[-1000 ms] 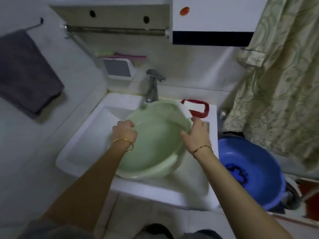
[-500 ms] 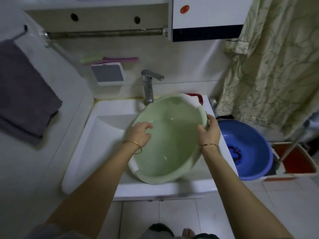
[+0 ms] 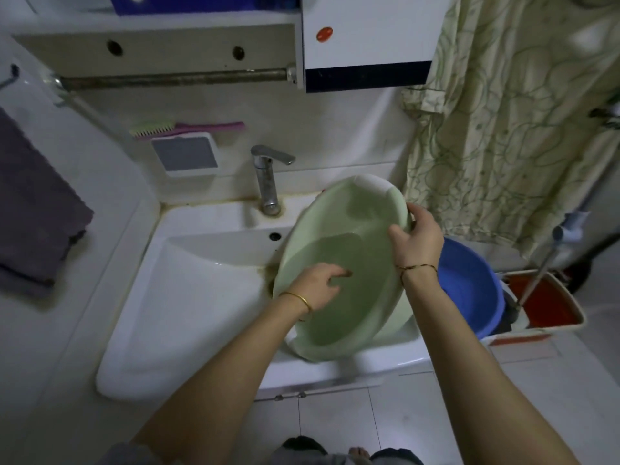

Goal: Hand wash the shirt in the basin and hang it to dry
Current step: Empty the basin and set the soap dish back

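The green basin [image 3: 339, 250] is tipped up on edge over the right half of the white sink [image 3: 201, 297], its open side facing the person and its low rim down near the sink's front edge. A white patch shows on its rim at 12 o'clock.

The right hand [image 3: 417, 238] grips the rim at about 2 o'clock, thumb on the inside and fingers wrapped behind. The left hand [image 3: 317, 286] reaches over the rim at 8 o'clock; its fingers lie loosely bent and apart against the basin's inner floor, pinching nothing. Each wrist wears a thin bracelet.

At 11 o'clock from the basin a chrome tap [image 3: 268, 176] stands on the sink's back ledge. Beyond it, on the wall, a pink and green brush [image 3: 181, 128] lies on top of a white holder [image 3: 184, 156], under a metal rail [image 3: 174, 78] and a cabinet [image 3: 369, 35].

At 3 o'clock, just behind the right wrist, a blue tub [image 3: 469, 283] sits on the floor, with a red bucket [image 3: 543, 303] beside it. A patterned curtain [image 3: 520, 129] hangs at 1 o'clock. A dark towel [image 3: 33, 213] hangs at 9 o'clock on the side wall.
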`<state>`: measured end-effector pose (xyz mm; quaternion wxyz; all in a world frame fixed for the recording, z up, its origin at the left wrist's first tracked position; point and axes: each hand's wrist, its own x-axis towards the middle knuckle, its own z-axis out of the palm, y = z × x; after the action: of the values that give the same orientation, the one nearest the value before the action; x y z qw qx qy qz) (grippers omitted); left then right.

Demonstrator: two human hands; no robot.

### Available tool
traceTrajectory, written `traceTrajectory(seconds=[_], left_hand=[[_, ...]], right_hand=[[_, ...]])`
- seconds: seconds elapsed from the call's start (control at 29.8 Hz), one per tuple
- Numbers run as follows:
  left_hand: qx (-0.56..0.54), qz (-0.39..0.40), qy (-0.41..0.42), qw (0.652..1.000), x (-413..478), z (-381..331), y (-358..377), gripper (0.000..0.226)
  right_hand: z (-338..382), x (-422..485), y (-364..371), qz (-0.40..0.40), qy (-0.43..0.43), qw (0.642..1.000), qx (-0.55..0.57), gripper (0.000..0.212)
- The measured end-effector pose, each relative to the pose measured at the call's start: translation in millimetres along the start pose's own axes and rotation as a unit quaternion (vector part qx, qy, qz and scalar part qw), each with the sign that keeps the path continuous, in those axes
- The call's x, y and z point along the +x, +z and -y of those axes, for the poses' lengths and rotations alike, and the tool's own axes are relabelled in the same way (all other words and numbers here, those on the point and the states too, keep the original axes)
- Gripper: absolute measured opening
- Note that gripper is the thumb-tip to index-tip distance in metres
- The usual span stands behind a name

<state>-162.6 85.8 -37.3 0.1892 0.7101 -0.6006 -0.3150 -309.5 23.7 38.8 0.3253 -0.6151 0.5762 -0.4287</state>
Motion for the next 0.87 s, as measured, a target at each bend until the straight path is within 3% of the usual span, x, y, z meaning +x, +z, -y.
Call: traceTrajectory(seconds=[0.47,0.87], left_hand=[[0.036,-0.015,-0.142,0.989,-32,62,15,0.032],[0.079,-0.015,-0.171,0.982,-36,79,11,0.033]], right_hand=[[28,5,-3,0.016,-0.054,0.997,-0.059,0.048],[48,-7,6,0.058,-0.154,0.973,-0.162,0.044]])
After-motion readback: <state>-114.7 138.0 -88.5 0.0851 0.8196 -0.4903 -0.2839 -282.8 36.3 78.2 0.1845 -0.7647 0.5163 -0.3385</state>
